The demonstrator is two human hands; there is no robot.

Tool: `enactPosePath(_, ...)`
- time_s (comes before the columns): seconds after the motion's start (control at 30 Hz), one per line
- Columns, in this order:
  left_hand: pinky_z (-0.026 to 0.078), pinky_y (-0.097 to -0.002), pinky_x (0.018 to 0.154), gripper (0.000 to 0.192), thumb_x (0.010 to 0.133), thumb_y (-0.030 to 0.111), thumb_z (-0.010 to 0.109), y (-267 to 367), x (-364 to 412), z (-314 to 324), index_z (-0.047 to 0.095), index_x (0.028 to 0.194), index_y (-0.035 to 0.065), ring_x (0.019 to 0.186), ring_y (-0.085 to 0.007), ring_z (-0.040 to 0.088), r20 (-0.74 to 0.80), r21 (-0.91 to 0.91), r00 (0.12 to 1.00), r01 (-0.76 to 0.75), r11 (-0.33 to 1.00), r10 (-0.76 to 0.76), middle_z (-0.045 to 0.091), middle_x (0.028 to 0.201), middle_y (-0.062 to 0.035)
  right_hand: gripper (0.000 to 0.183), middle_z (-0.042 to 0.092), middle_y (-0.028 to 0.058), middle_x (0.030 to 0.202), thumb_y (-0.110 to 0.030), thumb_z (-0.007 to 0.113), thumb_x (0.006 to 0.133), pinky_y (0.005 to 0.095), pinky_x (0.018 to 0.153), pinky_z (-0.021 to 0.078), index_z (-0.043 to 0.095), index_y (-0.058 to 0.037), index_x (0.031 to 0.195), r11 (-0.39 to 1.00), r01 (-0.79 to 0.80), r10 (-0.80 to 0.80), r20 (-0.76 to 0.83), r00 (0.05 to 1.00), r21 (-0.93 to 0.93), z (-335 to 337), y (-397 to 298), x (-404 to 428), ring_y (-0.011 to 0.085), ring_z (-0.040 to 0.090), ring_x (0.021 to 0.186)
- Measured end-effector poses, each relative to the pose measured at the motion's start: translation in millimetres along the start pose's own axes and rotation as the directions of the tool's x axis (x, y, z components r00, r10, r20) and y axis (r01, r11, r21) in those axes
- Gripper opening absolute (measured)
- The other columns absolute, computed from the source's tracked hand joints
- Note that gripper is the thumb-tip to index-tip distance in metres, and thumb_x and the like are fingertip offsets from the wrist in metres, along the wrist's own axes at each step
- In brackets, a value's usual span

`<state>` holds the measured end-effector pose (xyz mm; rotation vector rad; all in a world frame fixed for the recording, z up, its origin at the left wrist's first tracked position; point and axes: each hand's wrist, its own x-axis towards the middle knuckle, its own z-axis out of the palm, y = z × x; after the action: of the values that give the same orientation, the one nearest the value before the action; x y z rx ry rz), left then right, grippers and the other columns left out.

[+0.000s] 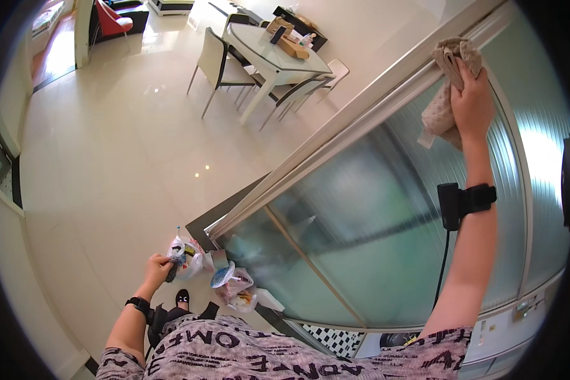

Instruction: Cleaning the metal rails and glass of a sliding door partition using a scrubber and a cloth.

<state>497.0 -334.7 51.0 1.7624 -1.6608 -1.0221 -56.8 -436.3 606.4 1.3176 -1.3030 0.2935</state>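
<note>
My right hand [475, 102], at the upper right, grips a bunched beige cloth [439, 111] and holds it against the upper frame of a sliding door with ribbed, frosted glass panels [361, 228]. The cloth hangs down in front of the glass, with a small white tag at its lower end. At the lower left, my left hand [159, 270] pinches a small dark grey, mesh-like thing [172, 270] between thumb and fingers. That hand appears over the floor beside an open plastic bag of refuse [187, 259].
More filled plastic bags [237, 289] and a white box [269, 300] stand by the door's foot. Across the tiled floor are a glass-topped dining table [266, 47] holding boxes, several chairs [213, 61] and a red chair [109, 21].
</note>
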Motion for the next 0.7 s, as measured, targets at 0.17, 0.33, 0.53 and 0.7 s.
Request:
enactPosePath(0.17,0.049,-0.0348,0.068,0.021,0.075,0.016,0.069,4,-5,-10,0.072,0.090,0.0013,0.075,-0.0273,0.063,-0.022,0.017,0.998,0.051,0.999,-0.050,0.062,0.080,-0.0128,0.053,0.052,0.0138,0.112,-0.012,0.066,0.077,0.0426,0.075,0.0531,0.054,-0.0216,0.128,0.994,-0.058,0.052,0.056,0.997,0.092,15,-39,-32,0.0343,0.060,0.096)
enactPosePath(0.33,0.049,-0.0364,0.071,0.026,0.078,0.024,0.067,30,4,-8,0.072,0.094,0.0045,0.080,-0.0283,0.063,0.035,0.037,0.998,0.047,0.998,-0.048,0.063,0.084,-0.0122,0.056,0.051,0.0138,0.113,-0.010,0.066,0.074,0.0432,0.076,0.0518,0.055,-0.0192,0.127,0.981,-0.003,-0.032,0.176,0.984,0.195,15,-78,-83,0.0344,0.058,0.099)
enactPosePath(0.53,0.048,-0.0355,0.073,0.024,0.078,0.021,0.068,53,33,15,0.072,0.095,0.0038,0.084,-0.0290,0.063,0.038,-0.063,0.994,-0.099,0.993,0.102,0.065,0.087,-0.0120,0.048,0.052,0.0119,0.109,-0.006,0.065,0.070,0.0438,0.073,0.0506,0.063,-0.0167,0.117,0.889,0.042,-0.202,0.308,0.930,0.455,10,-100,-104,0.0343,0.056,0.096)
enactPosePath(0.7,0.048,-0.0326,0.074,0.024,0.079,0.015,0.069,67,34,24,0.070,0.098,0.0013,0.083,-0.0255,0.063,0.060,-0.195,0.995,-0.067,0.978,0.080,0.065,0.089,-0.0111,0.044,0.054,0.0118,0.105,-0.004,0.064,0.069,0.0439,0.072,0.0498,0.065,-0.0164,0.112,0.824,0.116,-0.384,0.396,0.834,0.554,-10,-103,-120,0.0339,0.057,0.094)
